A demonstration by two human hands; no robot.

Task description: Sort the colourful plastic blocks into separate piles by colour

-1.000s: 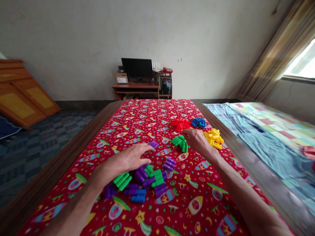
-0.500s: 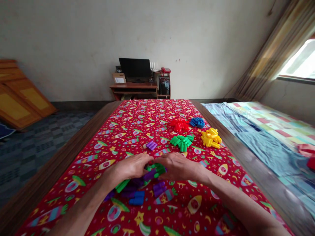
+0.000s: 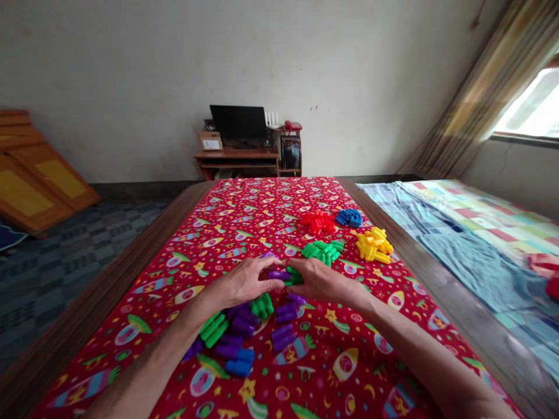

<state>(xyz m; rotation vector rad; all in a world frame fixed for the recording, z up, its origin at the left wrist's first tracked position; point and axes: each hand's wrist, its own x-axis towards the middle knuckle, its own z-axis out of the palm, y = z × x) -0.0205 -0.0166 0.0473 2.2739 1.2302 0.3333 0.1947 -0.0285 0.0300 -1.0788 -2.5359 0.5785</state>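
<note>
Between my hands, above the red patterned cloth (image 3: 345,326), are a purple toy building block (image 3: 278,275) and a green toy building block (image 3: 294,276), end to end. My left hand (image 3: 247,280) pinches the purple one between thumb and fingers. My right hand (image 3: 318,279) is closed on the green one; its fingertips partly cover it. Whether the two blocks are joined I cannot tell. Nearer me lies a mixed heap of purple blocks (image 3: 242,323), green blocks (image 3: 213,329) and a blue block (image 3: 240,362), partly behind my left wrist.
Sorted piles of green blocks (image 3: 323,251), red blocks (image 3: 317,222), blue blocks (image 3: 349,218) and yellow blocks (image 3: 374,244) lie toward the right. The wooden table edge (image 3: 395,233) runs beside a bed (image 3: 463,262). A desk with a monitor (image 3: 238,125) stands beyond.
Both hands have risen off the heap and moved forward, carrying the purple and green blocks. More of the mixed heap now shows, while the single purple block ahead is mostly covered.
</note>
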